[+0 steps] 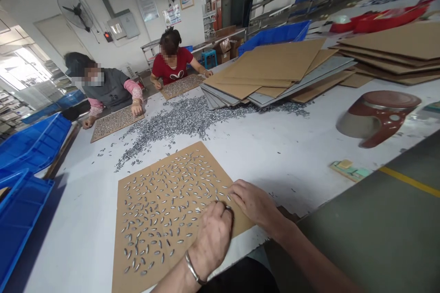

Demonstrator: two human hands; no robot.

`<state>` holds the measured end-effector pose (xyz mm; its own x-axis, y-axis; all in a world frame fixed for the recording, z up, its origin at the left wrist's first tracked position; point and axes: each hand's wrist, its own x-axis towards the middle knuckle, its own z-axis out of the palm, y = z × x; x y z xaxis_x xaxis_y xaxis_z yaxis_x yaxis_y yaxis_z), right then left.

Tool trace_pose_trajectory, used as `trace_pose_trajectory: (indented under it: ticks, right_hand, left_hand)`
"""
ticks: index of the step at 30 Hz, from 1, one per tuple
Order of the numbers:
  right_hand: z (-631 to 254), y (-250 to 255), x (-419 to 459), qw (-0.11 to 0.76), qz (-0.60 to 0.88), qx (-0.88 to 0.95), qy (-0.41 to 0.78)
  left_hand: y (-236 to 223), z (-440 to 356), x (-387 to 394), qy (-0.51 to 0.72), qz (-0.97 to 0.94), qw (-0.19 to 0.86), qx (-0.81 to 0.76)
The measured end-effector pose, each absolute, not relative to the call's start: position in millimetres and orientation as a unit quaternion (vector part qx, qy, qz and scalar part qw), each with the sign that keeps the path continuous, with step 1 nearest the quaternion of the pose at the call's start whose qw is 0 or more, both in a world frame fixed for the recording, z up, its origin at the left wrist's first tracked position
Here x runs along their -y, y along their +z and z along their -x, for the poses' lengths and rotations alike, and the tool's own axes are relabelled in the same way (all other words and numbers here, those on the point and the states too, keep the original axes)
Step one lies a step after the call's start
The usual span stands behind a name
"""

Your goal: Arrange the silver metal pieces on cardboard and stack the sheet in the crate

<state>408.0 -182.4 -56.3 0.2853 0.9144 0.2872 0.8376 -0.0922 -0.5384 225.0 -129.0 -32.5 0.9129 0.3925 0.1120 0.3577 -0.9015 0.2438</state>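
Note:
A brown cardboard sheet (151, 192) lies on the white table in front of me, covered with several rows of small silver spindle-shaped metal pieces (171, 219). Over its right part is my left hand (215, 233), with a metal bracelet at the wrist. Its fingers are curled in, and the fingertips are hidden, so what they hold cannot be made out. My right hand (254, 203) rests at the sheet's right edge. Its fingers are bent and pressed together close to a few pieces, and anything between them is too small to name.
Beyond the sheet spreads a heap of metal pieces (185, 116). Stacked cardboard sheets (268, 66) lie at the back right. A brown-handled container (378, 114) stands at the right. Blue bins (24, 219) line the left. Two co-workers (115, 84) sit across, each with a covered sheet.

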Motion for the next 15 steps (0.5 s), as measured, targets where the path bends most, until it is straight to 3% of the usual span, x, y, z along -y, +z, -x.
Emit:
trace_pose_trajectory:
  ticks: [6,15]
  right_hand:
    - [-402.6,-57.7,210.4,0.332,0.73,0.592,0.081]
    - [-372.5,-69.5,211.7,0.262,0.755,0.6,0.032]
  left_hand:
    - [-33.8,-206.8,127.1,0.096,-0.963,0.109,-0.225]
    - [-25.8,-198.1,125.1,0.142,-0.947,0.145,-0.247]
